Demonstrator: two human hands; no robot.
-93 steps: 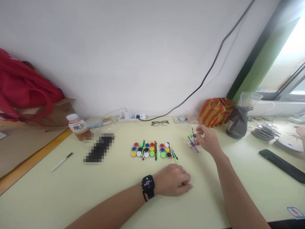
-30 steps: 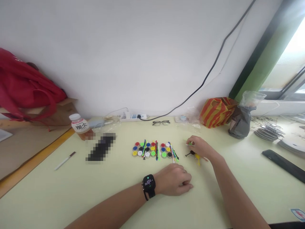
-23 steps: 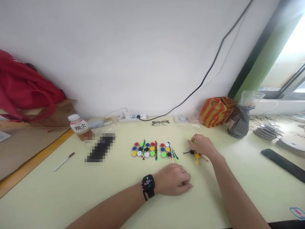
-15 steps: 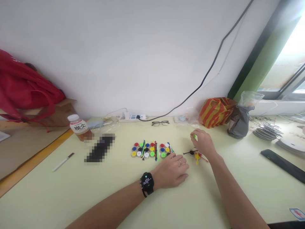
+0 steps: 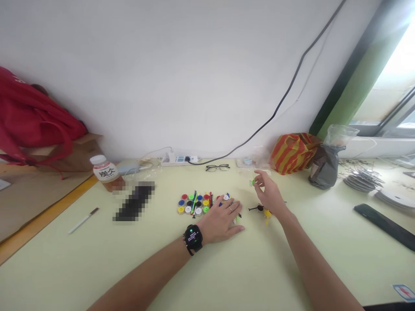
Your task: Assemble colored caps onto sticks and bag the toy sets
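Small clear round pieces with coloured tops [image 5: 188,203] lie in rows on the table, with thin coloured arrow-tipped sticks [image 5: 195,202] laid across them. My left hand [image 5: 223,218] rests with its fingers spread over the right end of these rows and hides part of them. A watch [image 5: 193,238] is on that wrist. Just above the table, my right hand [image 5: 267,192] pinches a small green piece [image 5: 252,183] at its fingertips. Below it on the table are a black piece with an arrow-like stick [image 5: 259,208] and a yellow one [image 5: 267,214], partly behind the hand.
Eyeglasses [image 5: 217,167] and a power strip [image 5: 178,160] lie along the wall. To the left are a bottle [image 5: 106,172], a pen [image 5: 83,220] and a pixelated dark object [image 5: 134,202]. A striped bag [image 5: 293,153], a grey bag [image 5: 326,168] and a long dark case [image 5: 384,225] are at right.
My left hand has moved left and forward onto the right end of the rows, its fingers spreading. My right hand has shifted left with the green piece and turned, showing it more plainly.
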